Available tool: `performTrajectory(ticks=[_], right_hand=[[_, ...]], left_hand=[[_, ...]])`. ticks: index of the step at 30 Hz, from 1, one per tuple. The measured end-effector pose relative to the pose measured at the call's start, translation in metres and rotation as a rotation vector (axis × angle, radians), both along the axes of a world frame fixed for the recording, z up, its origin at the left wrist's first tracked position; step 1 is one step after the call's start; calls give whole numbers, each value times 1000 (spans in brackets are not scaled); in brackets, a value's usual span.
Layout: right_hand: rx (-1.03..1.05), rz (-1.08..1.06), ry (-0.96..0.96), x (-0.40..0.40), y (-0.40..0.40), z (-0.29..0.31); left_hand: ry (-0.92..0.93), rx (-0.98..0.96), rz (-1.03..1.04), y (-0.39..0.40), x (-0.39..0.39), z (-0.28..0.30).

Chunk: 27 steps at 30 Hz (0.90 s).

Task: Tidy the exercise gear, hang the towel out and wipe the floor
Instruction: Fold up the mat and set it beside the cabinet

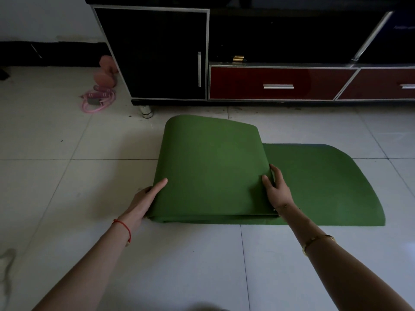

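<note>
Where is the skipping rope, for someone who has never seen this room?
Find the black cabinet at the left end of the TV unit. On the floor tiles just left of its silver foot lies the pink skipping rope, loosely coiled. Its looped cord and striped handles set it apart from the solid pink dumbbell standing right behind it.

We cannot see the fingers of the left hand (pixel 143 202); apart from the thumb, they are tucked under the folded green mat (pixel 211 167). The right hand (pixel 277 187) hides the mat's layered edge there. The pink dumbbell (pixel 105 71) is partly behind the cabinet (pixel 155 52), whose top runs off the frame. A small gold object (pixel 238 58) on the shelf, possibly a clip, is too dim to identify.
</note>
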State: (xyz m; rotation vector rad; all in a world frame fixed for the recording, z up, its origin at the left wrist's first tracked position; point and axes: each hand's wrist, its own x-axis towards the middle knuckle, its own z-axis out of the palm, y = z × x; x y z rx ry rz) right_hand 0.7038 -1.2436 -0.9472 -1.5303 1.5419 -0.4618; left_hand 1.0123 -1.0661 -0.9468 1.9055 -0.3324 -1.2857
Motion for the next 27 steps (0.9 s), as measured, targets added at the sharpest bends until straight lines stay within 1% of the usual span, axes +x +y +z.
performTrajectory(ticks=[3,6,8,11,14,16,18,22,27], right_hand=[[69,-59,-95,7,-6,0],[125,-94,-167,5,-10,-12],[140,-103,-188,3,-7,-18],[95,-88,-129,8,7,-16],[-26,2,73,11,16,-18],[-111,43,129,11,17,-22],[-144,48,139,11,17,-28],[-163,64,95,25,22,-36],[-117,90,20,68,35,-41]], left_hand=[[75,37,-39,4,6,-1],[174,22,-79,5,5,0],[172,29,-81,6,4,-3],[134,18,-64,8,4,-4],[95,7,-41,9,-1,-1],[68,-7,-24,9,-2,0],[42,-23,-3,8,-1,5],[-42,-67,24,4,11,31],[-245,-76,23,8,39,85]])
